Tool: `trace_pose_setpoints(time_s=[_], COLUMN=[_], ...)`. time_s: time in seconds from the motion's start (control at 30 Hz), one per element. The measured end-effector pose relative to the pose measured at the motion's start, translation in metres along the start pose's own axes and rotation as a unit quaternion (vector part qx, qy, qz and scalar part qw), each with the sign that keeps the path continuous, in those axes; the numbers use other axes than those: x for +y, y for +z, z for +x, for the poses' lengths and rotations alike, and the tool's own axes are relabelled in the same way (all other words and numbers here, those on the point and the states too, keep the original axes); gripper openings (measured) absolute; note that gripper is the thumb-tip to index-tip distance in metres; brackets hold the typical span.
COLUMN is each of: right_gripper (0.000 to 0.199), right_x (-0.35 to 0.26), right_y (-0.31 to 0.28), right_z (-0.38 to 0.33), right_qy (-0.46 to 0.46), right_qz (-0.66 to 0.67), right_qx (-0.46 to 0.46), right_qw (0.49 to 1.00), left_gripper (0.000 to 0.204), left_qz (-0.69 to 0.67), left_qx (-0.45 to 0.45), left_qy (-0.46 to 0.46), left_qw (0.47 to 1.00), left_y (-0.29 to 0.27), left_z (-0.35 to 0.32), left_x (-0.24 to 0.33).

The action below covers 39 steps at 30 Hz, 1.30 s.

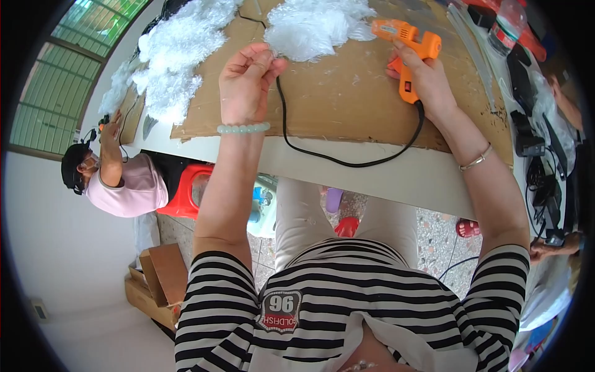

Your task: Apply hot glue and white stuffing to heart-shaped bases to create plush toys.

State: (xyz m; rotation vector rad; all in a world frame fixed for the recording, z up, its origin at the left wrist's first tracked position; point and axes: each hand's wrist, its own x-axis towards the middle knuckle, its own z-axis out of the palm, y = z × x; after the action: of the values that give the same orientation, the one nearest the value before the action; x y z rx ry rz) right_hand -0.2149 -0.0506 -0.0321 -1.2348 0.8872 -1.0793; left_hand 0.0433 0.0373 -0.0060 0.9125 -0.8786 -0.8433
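My right hand [423, 73] is wrapped round the handle of an orange hot glue gun [406, 34], its nozzle toward the left. From the handle's base a black cord [347, 163] loops over the near table edge and back up past my left wrist. My left hand [248, 77] is raised over the cardboard, thumb and fingertips pinched together. What sits in that pinch, if anything, is too small to name. Just beyond it lies a heap of clear, shiny plastic pieces [316, 28], with a larger white, filmy heap [180, 49] farther left.
A sheet of brown cardboard [347, 105] covers the white table [372, 180]. Along the right stand a plastic bottle [505, 28], black adapters and cables [538, 180]. A co-worker [127, 183] sits at far left by a red chair [189, 192]. An opened carton [162, 279] is on the floor.
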Motion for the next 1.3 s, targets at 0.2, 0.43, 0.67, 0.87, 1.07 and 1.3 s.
trace_pose_setpoints(time_s=[0.2,0.43,0.67,0.87,1.07,1.3], right_gripper=[0.031,0.02,0.027,0.04,0.029,0.014], right_x=[0.002,0.004,-0.003,-0.015,-0.036,-0.032], right_y=[-0.003,0.009,0.021,0.015,0.028,0.036], right_z=[-0.001,-0.018,-0.044,-0.044,-0.047,-0.053], right_qy=[-0.034,-0.411,-0.409,-0.378,-0.346,-0.391], right_qz=[-0.059,-0.39,-0.572,-0.515,-0.342,-0.31], right_qx=[-0.034,-0.084,-0.19,-0.24,-0.26,-0.273], right_qw=[0.997,0.82,0.685,0.73,0.834,0.822], left_gripper=[0.018,0.019,0.017,0.017,0.018,0.016], left_qz=[-0.1,-0.129,-0.148,-0.118,-0.072,-0.008], left_qx=[-0.057,-0.046,-0.029,-0.029,-0.059,-0.082], left_qy=[-0.057,-0.074,-0.057,-0.066,-0.05,-0.003], left_qw=[0.992,0.988,0.987,0.99,0.994,0.997], left_y=[0.037,0.036,0.022,0.025,0.04,0.055], left_z=[-0.036,-0.067,-0.085,-0.093,-0.097,-0.103], left_x=[-0.014,-0.01,0.003,0.001,-0.002,0.0])
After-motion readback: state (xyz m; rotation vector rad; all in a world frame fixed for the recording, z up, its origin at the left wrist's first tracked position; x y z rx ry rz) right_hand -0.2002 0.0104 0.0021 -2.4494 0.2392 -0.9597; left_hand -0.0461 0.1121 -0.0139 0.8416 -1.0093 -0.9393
